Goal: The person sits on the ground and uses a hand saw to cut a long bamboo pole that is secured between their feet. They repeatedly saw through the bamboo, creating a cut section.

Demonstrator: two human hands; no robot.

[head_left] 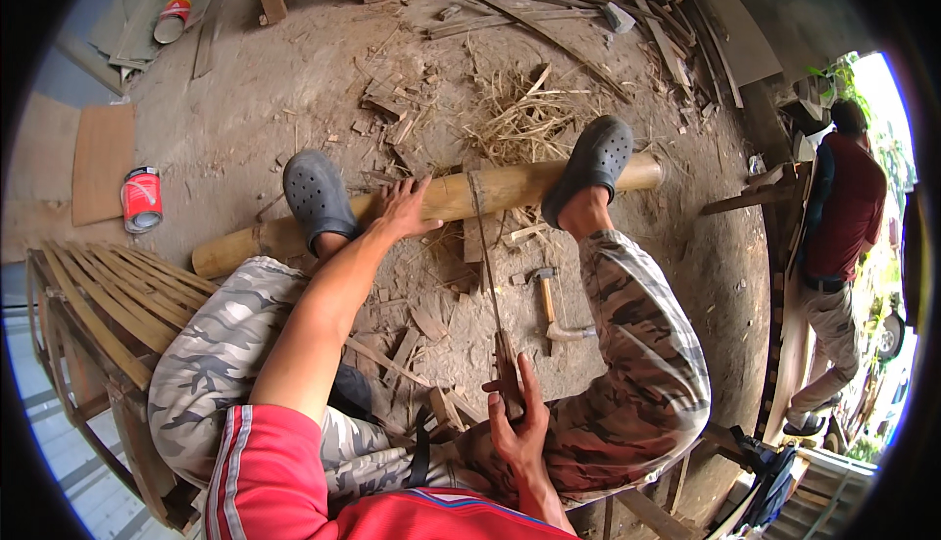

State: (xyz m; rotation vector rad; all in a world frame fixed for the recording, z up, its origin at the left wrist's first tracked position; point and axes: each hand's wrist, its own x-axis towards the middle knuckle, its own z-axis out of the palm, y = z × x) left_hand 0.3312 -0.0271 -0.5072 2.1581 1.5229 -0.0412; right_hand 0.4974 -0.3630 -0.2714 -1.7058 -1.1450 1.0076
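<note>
A thick bamboo pole (451,197) lies crosswise on the ground in front of me, with a grey clog (319,197) and another grey clog (594,163) of mine against it. My left hand (400,209) rests on top of the pole, fingers spread. The long narrow blade of a handsaw (490,280) runs from the pole back toward me, its far part crossing the bamboo right of that hand. At its near end, my right hand (521,422) is around the handle with the fingers loosely extended; the palm side of the grip is partly hidden.
Between my legs lies a hammer (547,300) with a wooden handle. Beyond the pole sits a heap of shavings (529,123). Red cans (142,197) stand left, near a slatted bamboo bench (118,295). Another person (848,217) stands at far right.
</note>
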